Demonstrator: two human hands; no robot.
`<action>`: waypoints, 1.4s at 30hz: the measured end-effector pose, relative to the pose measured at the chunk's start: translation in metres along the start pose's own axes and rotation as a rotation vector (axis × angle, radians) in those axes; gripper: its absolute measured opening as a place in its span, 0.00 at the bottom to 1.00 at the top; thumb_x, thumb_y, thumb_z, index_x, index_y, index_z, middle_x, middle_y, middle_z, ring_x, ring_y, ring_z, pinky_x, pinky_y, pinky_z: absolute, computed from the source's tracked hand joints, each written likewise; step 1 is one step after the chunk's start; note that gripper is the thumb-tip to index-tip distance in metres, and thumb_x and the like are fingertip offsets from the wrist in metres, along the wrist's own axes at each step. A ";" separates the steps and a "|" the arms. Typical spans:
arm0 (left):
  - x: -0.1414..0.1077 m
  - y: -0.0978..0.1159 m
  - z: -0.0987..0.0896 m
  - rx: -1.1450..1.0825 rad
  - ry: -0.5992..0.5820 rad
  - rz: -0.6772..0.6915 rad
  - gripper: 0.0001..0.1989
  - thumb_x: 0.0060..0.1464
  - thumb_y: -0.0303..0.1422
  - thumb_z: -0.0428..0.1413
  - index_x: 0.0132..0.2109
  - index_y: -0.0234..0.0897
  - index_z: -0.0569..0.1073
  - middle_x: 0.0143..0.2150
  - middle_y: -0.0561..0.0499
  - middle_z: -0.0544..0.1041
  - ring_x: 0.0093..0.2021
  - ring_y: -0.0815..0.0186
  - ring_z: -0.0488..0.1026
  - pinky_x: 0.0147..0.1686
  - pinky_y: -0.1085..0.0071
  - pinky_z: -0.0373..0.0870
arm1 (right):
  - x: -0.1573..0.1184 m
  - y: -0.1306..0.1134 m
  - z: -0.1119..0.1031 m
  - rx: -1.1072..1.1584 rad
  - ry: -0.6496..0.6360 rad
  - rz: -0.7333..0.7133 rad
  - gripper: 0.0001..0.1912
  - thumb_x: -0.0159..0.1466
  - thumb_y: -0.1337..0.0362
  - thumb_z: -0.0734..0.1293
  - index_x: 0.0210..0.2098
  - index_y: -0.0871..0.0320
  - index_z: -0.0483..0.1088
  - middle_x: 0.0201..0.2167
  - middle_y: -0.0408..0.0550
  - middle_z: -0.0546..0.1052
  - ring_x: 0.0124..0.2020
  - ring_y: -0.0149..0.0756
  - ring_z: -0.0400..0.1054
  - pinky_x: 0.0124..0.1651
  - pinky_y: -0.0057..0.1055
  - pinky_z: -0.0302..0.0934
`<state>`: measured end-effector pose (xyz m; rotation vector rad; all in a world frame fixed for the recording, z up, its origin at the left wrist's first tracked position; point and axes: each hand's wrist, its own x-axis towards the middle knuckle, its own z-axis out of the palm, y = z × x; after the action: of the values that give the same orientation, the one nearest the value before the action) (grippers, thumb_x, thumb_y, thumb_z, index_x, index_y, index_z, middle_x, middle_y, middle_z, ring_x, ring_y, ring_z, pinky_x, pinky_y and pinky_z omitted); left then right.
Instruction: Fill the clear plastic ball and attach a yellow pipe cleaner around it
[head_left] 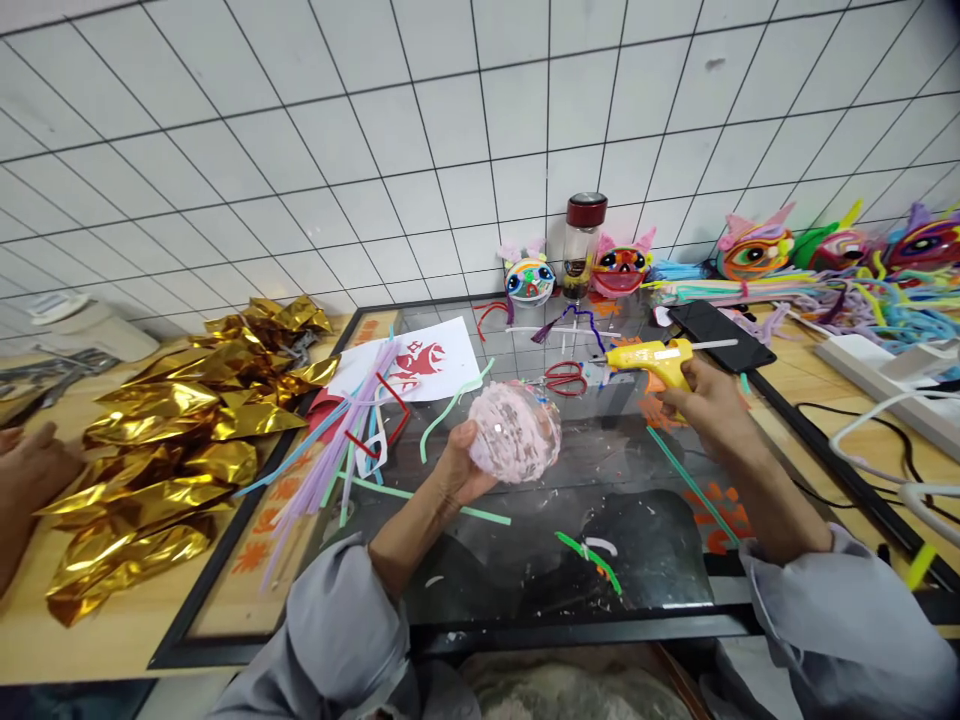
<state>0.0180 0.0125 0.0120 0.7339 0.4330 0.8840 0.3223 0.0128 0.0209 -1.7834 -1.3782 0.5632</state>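
the left hand [457,474] grips a pale pink ball [515,435], seemingly part-wrapped, see-through gaps left bare; the right hand [703,400] is clamped round a yellow glue gun [646,356].

Our left hand [463,465] sits just below centre, toward six o'clock, cupped in a grip with the thumb uppermost. Its bare forearm [412,532] slants toward between one and two o'clock from a grey sleeve [346,610]. Our right hand [709,405], near three o'clock, curls its fingers tightly; that forearm angles toward between ten and eleven o'clock.
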 end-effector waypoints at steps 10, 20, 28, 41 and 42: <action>-0.003 0.001 0.005 -0.053 -0.004 -0.054 0.44 0.28 0.50 0.70 0.55 0.43 0.69 0.49 0.41 0.80 0.53 0.41 0.76 0.42 0.50 0.76 | -0.005 -0.067 0.033 0.614 -0.263 0.226 0.22 0.41 0.56 0.78 0.29 0.56 0.66 0.17 0.35 0.65 0.15 0.24 0.56 0.17 0.24 0.52; -0.006 -0.003 0.005 -0.008 -0.087 -0.159 0.51 0.25 0.52 0.69 0.60 0.38 0.70 0.55 0.38 0.79 0.57 0.38 0.74 0.45 0.49 0.77 | -0.031 -0.057 0.047 0.652 -0.378 0.241 0.25 0.38 0.54 0.82 0.26 0.57 0.68 0.16 0.35 0.66 0.16 0.24 0.58 0.18 0.24 0.56; -0.008 -0.004 0.002 0.003 -0.100 -0.180 0.46 0.25 0.51 0.70 0.55 0.39 0.74 0.52 0.40 0.80 0.56 0.38 0.75 0.48 0.48 0.75 | -0.042 -0.067 0.050 0.658 -0.472 0.261 0.26 0.38 0.51 0.81 0.27 0.58 0.68 0.17 0.35 0.66 0.16 0.23 0.58 0.18 0.25 0.57; -0.003 -0.005 -0.003 -0.165 -0.106 -0.078 0.39 0.30 0.45 0.72 0.53 0.41 0.74 0.54 0.43 0.79 0.52 0.43 0.77 0.44 0.52 0.78 | -0.040 -0.059 0.041 0.558 -0.050 0.005 0.20 0.45 0.54 0.77 0.30 0.55 0.67 0.24 0.39 0.70 0.23 0.28 0.60 0.22 0.26 0.57; -0.003 -0.005 -0.004 -0.174 -0.105 -0.078 0.39 0.31 0.44 0.72 0.53 0.42 0.74 0.55 0.43 0.78 0.53 0.42 0.77 0.45 0.50 0.77 | -0.041 -0.061 0.040 0.534 -0.025 -0.017 0.20 0.45 0.54 0.76 0.30 0.55 0.66 0.23 0.38 0.69 0.22 0.28 0.60 0.22 0.26 0.57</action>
<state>0.0167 0.0098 0.0053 0.5969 0.2855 0.7949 0.2444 -0.0074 0.0415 -1.3336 -1.1226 0.8550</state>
